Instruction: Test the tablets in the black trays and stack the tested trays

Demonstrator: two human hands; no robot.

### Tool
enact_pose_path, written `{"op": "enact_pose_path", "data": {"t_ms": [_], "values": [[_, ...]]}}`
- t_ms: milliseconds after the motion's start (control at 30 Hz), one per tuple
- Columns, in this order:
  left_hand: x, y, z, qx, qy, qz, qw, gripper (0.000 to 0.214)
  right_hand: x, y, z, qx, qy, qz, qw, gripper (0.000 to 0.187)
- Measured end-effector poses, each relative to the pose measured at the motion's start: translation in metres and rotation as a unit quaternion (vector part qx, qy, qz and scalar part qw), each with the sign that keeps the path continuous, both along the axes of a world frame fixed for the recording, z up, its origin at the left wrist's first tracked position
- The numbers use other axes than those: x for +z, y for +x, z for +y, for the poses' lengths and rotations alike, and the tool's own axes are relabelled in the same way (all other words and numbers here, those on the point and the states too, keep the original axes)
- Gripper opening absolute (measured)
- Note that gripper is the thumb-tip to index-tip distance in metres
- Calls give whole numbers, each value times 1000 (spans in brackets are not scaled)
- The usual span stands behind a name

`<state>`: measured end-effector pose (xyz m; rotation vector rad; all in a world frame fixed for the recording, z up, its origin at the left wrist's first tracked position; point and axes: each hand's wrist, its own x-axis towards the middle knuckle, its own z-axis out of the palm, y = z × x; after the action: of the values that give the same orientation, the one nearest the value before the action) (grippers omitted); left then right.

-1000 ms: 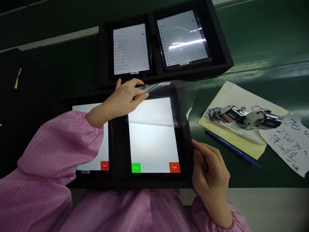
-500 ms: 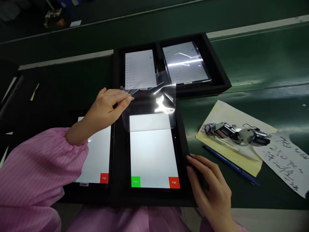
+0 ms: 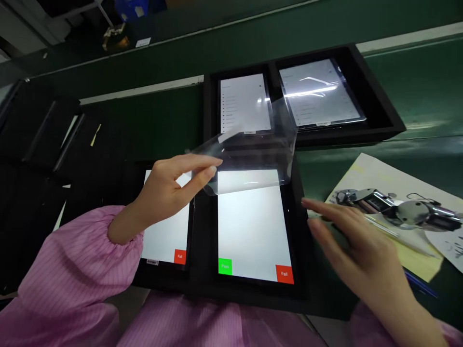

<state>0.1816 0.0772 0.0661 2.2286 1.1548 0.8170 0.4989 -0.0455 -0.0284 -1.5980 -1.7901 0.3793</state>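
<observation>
Green tabletop (image 3: 415,96) carries black tray (image 3: 202,270); its right tablet (image 3: 253,226) shows white, Pass/Fail buttons. Clear film (image 3: 253,152) lifted over the tablet's far edge, pinched at its left corner by left hand (image 3: 170,193). Right hand (image 3: 358,246) open, empty, blurred, just beside tray's right edge.

Four lit tablets (image 3: 253,226), two black trays (image 3: 379,115), one clear film (image 3: 253,149), two hands (image 3: 170,193), two metal counters (image 3: 398,209)

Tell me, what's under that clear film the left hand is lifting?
Under the clear film held by the left hand lies the lit tablet, white, with Pass and Fail buttons. Its top edge shows only hazily through the film.
</observation>
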Motion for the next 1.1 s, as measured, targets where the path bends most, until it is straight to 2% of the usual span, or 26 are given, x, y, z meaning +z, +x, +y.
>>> {"op": "enact_pose_path", "data": {"t_ms": [67,133,200,333,400,467,533,600,667,767,833,900,933,1000,1100], "values": [[1,-6,-12,-40,-28,1,999,19,14,-3,18,7,-106,123,987,43],[-2,-11,-22,-67,-28,-2,997,19,26,-8,36,27,-206,206,956,59],[-7,-16,-30,-81,-16,5,997,19,34,-12,53,44,-249,239,938,74],[-15,-25,-43,-102,-6,33,994,22,39,-14,76,41,-291,234,927,80],[-19,-29,-51,-157,-25,65,985,21,39,-16,81,36,-312,207,927,81],[-23,-31,-61,-237,-45,124,962,45,39,-19,83,32,-316,155,935,79],[-28,-31,-70,-287,-38,179,940,68,38,-25,85,28,-311,95,945,73],[-34,-32,-77,-282,-11,202,938,63,38,-33,87,26,-294,66,953,65],[-37,-35,-81,-253,1,188,949,54,36,-39,91,25,-262,90,960,60],[-39,-42,-87,-185,22,89,978,60,33,-44,96,16,-225,173,959,63],[-42,-47,-93,-113,81,25,990,57,29,-45,100,9,-220,213,952,65],[-48,-50,-99,-63,152,26,986,47,26,-46,102,3,-218,233,948,64],[-51,-50,-101,-57,182,51,980,42,24,-46,103,1,-216,239,947,63],[-59,-49,-105,-85,222,121,964,31,21,-45,103,0,-213,251,944,61],[-67,-44,-108,-133,241,202,940,28,19,-44,102,-1,-217,260,941,62]]}}
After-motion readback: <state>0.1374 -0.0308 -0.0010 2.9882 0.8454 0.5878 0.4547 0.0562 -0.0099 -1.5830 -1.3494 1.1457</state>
